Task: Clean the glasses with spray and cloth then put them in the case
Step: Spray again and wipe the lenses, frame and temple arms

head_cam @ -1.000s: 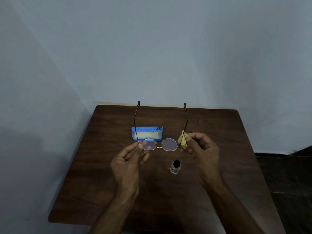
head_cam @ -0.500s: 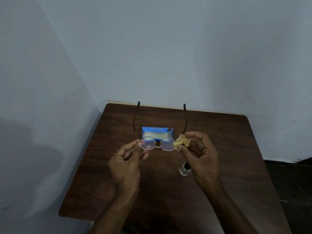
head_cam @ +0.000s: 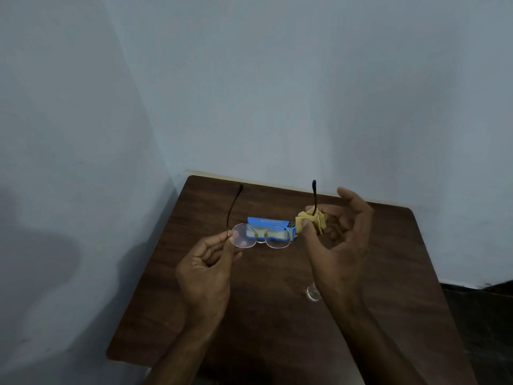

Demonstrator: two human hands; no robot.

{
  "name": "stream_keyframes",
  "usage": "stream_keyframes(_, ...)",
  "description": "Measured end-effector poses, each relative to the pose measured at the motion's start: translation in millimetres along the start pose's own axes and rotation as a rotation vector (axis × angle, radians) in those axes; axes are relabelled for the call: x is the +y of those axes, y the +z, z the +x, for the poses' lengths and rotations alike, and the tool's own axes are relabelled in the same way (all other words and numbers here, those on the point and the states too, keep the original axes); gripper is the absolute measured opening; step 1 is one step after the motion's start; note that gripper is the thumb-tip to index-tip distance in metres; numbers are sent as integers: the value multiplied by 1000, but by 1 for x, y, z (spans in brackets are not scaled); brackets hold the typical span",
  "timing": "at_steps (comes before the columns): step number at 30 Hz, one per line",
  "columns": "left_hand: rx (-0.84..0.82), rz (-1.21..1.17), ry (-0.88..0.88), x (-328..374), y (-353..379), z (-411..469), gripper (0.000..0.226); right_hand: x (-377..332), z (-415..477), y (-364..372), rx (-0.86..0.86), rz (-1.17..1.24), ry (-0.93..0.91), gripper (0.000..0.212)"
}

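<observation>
Head view has the glasses (head_cam: 274, 238) held in the air above the table (head_cam: 388, 273), temples open and pointing toward 12 o'clock. They are not yet in the blue case (head_cam: 258, 220), which lies on the table just behind the lenses. The left hand (head_cam: 205, 270) pinches the frame at the outer rim of the 9 o'clock lens, its thumb tip overlapping the glass. The right hand (head_cam: 341, 245) pinches the yellow cloth (head_cam: 313, 219) around the 3 o'clock temple near its hinge, with its other fingers loosely spread. The spray bottle (head_cam: 313, 295) stands at 6 o'clock of that hand, partly hidden by the wrist. As I judge the risks, rubbing the thin temple with only 1 corner held could twist the hinge. The left thumb could also smudge the lens, and a dropping right wrist could knock the bottle over.
</observation>
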State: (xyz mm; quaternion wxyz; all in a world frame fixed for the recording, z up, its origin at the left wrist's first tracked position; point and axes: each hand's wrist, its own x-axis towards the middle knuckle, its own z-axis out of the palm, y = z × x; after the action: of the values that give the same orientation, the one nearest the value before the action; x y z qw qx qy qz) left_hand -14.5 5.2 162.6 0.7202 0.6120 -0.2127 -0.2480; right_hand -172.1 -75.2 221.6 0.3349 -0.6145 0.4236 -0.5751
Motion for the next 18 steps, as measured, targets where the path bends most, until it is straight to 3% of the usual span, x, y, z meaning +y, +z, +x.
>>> stream_keyframes(11,-13,182,147,5,-26,21,28,-28,25,28,26,-107,-66,70)
stream_keyframes(18,10,75,112,1,-33,29,25,-24,19,40,12,-131,-93,66)
